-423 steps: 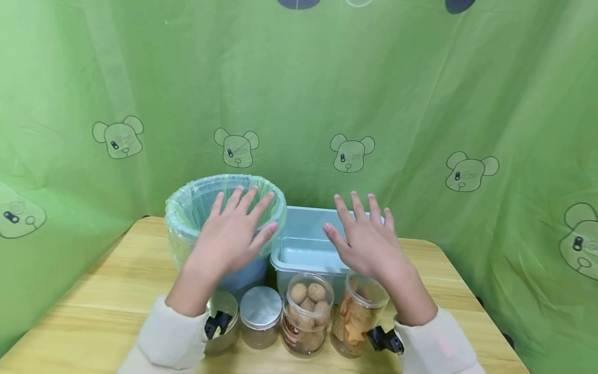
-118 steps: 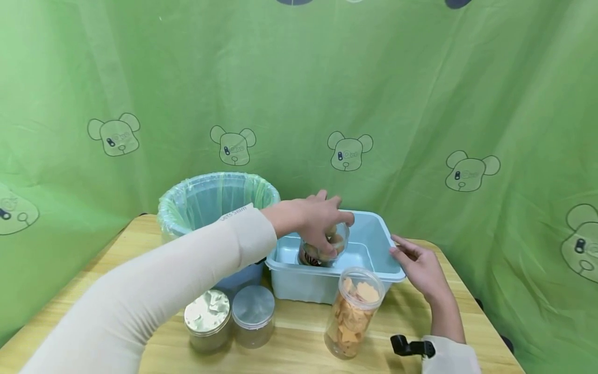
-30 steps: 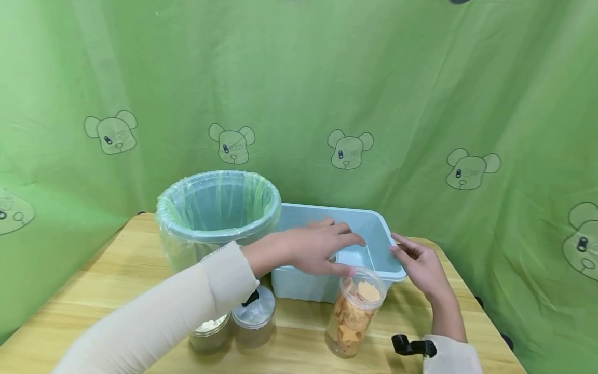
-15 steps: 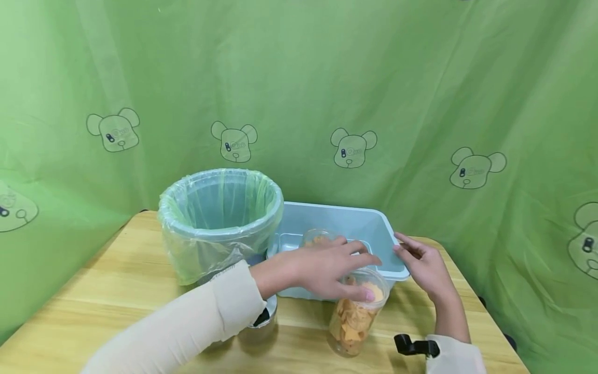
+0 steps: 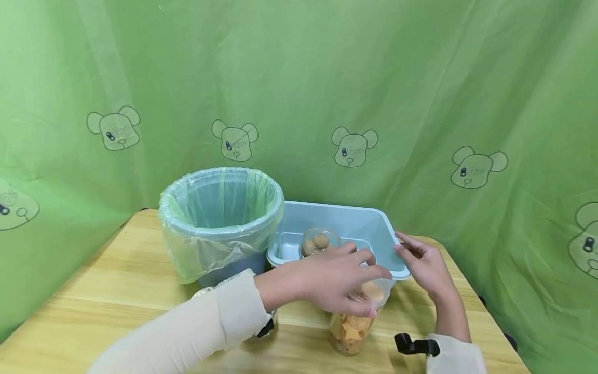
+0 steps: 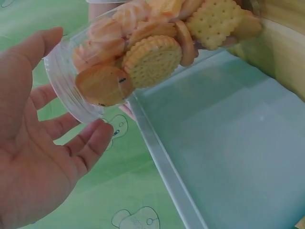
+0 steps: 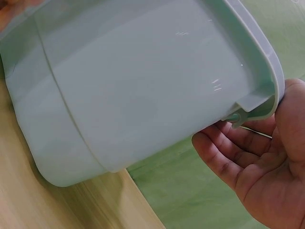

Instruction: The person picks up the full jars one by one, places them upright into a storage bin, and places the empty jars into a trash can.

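Observation:
A clear jar of biscuits stands in front of the blue plastic tub. My left hand reaches over its top, with thumb and fingers curved round the lid end. In the left wrist view the biscuit jar lies between the thumb and the curved fingers of my left hand, with a gap between palm and lid. My right hand holds the tub's right rim between thumb and fingers. Inside the tub sits a jar of walnuts, partly hidden by my left hand.
A blue bin with a green liner stands left of the tub. Two low jars stand before it, mostly hidden by my left sleeve; one shiny lid peeks out. The wooden table meets a green curtain behind.
The walnut jar went from the table into the tub. My left hand has since left it and come forward and down onto the biscuit jar's top. The right hand stays on the tub rim.

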A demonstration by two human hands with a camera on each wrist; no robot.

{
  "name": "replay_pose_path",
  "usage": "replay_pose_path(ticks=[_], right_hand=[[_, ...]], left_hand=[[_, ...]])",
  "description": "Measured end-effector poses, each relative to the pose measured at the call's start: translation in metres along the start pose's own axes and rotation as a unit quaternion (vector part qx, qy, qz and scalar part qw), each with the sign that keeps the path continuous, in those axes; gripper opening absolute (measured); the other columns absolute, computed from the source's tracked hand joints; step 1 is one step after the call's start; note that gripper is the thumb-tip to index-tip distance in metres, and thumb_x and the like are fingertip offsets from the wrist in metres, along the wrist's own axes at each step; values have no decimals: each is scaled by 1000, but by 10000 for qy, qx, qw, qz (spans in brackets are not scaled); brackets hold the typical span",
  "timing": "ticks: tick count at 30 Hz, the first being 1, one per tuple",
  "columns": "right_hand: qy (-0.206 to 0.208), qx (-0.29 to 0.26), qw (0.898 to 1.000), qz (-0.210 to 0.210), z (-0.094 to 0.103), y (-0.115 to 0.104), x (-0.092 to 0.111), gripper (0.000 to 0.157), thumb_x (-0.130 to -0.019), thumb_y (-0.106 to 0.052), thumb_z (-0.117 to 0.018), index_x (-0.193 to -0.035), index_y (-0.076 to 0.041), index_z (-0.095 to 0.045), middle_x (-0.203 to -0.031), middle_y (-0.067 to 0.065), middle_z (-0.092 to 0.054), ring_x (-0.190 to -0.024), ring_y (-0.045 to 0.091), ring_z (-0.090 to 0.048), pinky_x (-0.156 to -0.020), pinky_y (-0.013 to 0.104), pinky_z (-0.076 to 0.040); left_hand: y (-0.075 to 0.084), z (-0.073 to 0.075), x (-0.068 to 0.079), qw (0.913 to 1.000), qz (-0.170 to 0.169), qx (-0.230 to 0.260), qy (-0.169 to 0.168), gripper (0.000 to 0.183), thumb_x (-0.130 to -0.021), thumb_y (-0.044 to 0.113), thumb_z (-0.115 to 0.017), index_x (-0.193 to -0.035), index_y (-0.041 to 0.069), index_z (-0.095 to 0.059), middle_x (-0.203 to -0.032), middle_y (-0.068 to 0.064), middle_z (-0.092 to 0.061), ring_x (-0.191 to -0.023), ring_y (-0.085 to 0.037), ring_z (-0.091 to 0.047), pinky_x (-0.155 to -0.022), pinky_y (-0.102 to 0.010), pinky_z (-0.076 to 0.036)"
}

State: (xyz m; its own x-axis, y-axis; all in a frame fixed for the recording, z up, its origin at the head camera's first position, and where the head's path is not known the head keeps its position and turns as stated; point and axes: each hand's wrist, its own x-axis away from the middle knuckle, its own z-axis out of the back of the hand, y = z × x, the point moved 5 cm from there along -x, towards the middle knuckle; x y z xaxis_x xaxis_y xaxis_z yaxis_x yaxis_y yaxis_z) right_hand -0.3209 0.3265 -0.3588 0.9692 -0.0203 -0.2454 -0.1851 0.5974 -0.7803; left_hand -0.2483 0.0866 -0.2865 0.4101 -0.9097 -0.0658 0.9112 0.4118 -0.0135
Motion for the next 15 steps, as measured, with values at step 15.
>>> replay_pose_path(ticks=[15], right_hand=[[72, 0, 9999, 81, 1, 0, 1, 53, -105, -38, -59, -150, -10, -53, -125, 22, -66, -94, 2, -62, -75, 19, -54]], left_hand=[[5, 1, -10, 9998, -75, -200, 50, 55, -95, 49, -63, -147, 39, -51, -121, 4, -48, -97, -14, -40, -69, -19, -40]])
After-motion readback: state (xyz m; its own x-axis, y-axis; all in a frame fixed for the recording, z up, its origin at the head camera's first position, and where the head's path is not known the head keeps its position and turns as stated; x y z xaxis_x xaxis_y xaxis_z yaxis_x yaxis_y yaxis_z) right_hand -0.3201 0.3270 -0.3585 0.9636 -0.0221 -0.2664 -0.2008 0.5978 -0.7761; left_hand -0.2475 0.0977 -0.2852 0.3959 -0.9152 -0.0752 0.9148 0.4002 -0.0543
